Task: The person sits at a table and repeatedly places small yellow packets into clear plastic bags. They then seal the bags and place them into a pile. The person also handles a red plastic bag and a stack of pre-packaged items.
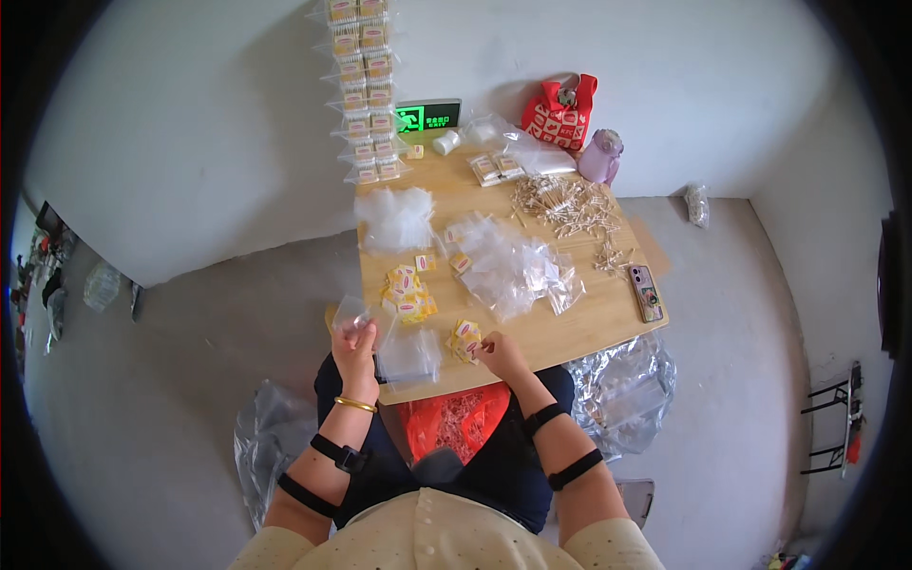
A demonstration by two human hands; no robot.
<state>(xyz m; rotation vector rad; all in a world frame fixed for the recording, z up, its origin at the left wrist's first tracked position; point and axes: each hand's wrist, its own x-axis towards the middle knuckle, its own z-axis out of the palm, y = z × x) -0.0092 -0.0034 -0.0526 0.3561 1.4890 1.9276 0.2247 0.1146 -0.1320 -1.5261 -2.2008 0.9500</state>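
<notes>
Raised at the table's front left edge, my left hand [355,356] grips a small clear plastic bag [351,312] by its lower part. My right hand [503,355] pinches a small yellow-and-white card [472,349] at the edge of a small card pile [464,332]. Between my hands lies a stack of flat clear bags [410,357]. Behind that stack is a larger pile of yellow cards [407,292]. A loose heap of clear bags [508,268], some with cards showing inside, covers the middle of the wooden table [589,332].
Cotton swabs [565,204] are heaped at the back right. Nearby stand a purple bottle [600,156] and a red bag [560,114]; a phone [645,293] lies at the right edge. A tall stack of packed swabs [366,95] rises back left. An orange-red bag [456,423] hangs below the front edge.
</notes>
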